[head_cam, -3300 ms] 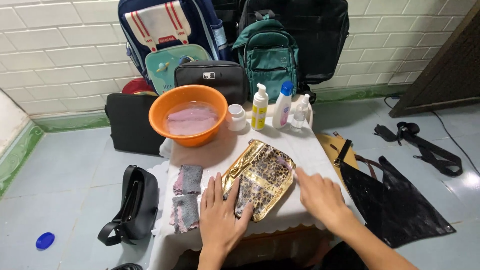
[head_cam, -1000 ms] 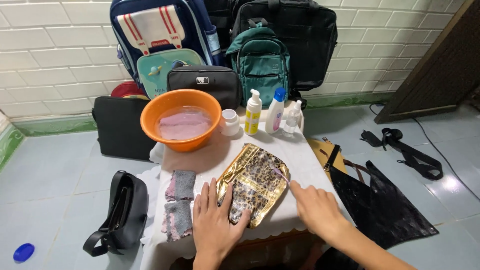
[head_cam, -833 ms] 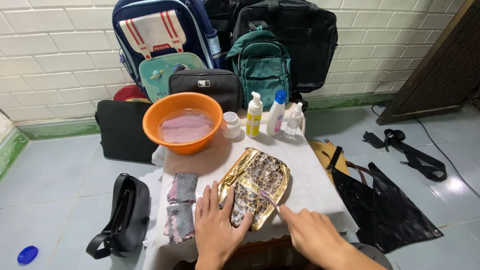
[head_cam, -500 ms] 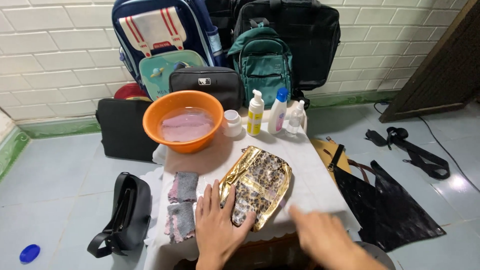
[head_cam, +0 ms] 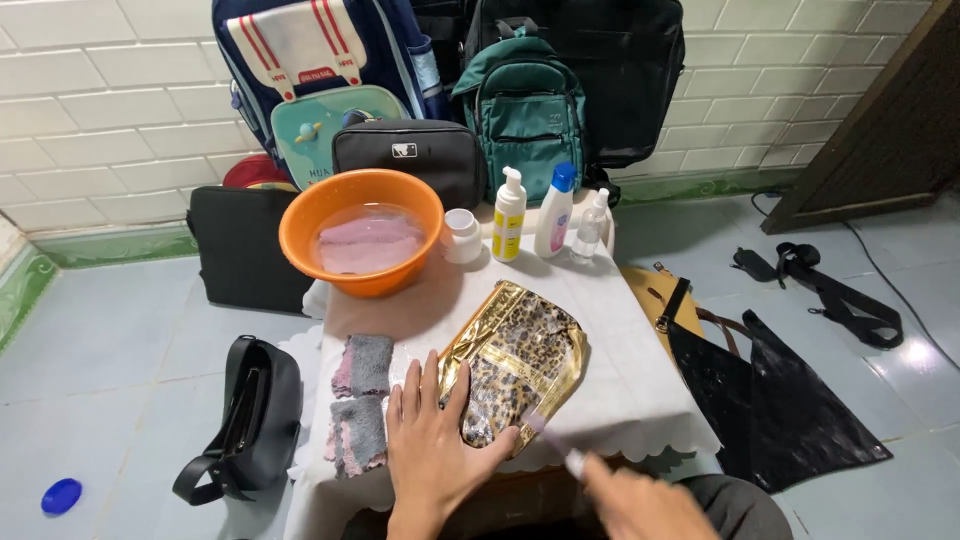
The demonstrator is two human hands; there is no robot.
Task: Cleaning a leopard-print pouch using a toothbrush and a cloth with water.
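Our left hand lies flat, fingers spread, on the near edge of the counter, its fingertips and thumb pressing the lower-left side of the gold leopard-print pouch, which lies tilted just ahead and to the right of it. Our right hand is blurred at the bottom edge, just right of the left hand and near the pouch's lower corner w/ something thin and pale at its tip; we can't tell its grip. Just left of the left hand sit two folded grey-pink cloths. Farther ahead: orange basin w/ water and a pink cloth; right of it a small white jar, a white-yellow pump bottle, a white bottle w/ blue cap and a clear bottle.
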